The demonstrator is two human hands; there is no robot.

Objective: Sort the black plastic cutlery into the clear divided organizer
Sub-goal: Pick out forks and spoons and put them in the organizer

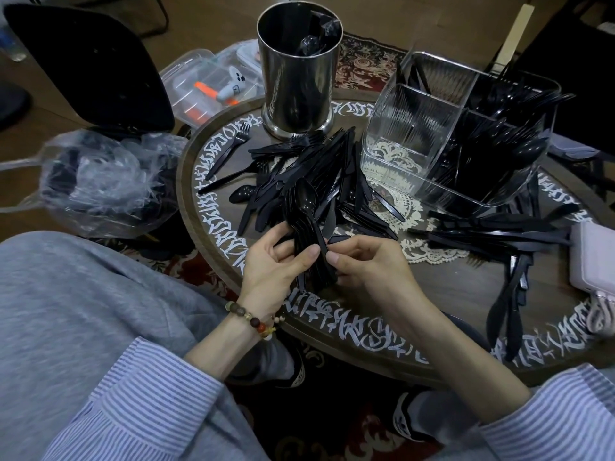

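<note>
My left hand (273, 265) grips a stacked bundle of black plastic spoons (304, 207), bowls pointing away from me. My right hand (367, 265) pinches the handles of the same bundle from the right side. Behind the hands lies a loose pile of black forks, knives and spoons (319, 168) on the round table. The clear divided organizer (399, 134) stands at the back right; its right compartments hold black cutlery (492, 144), while its near left compartment looks empty.
A steel cylinder (299, 81) with wrapped cutlery stands at the back centre. More knives (492, 234) lie at right beside a pale box (595, 261). A crumpled plastic bag (100, 181) and a clear lidded box (213, 84) sit left of the table's rim (213, 247).
</note>
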